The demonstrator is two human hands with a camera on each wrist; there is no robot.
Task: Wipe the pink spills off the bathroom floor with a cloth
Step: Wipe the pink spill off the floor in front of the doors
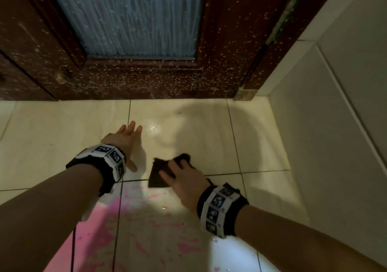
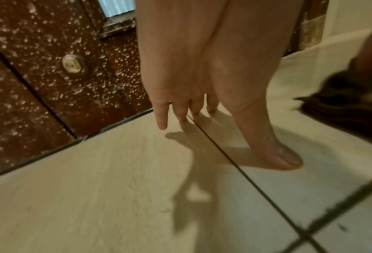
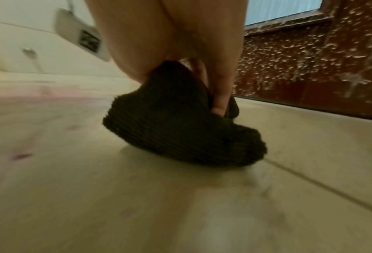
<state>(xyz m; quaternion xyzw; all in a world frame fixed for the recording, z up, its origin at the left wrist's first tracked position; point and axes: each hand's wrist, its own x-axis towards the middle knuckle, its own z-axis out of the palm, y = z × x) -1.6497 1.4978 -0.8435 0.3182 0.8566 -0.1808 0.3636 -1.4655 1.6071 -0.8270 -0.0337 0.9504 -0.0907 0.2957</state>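
Note:
A dark knitted cloth lies bunched on the cream floor tiles, and my right hand grips it from above, fingers curled into its folds. The same cloth shows blurred at the right edge of the left wrist view. Pink spills spread over the tiles just behind the cloth, toward me, with streaks and spots further right. My left hand is spread flat with straight fingers just above the floor, left of the cloth and holding nothing.
A dark brown wooden door with a frosted glass panel, speckled with dried drops, closes off the floor ahead. A white tiled wall runs along the right. Cream tiles lie between the cloth and the door.

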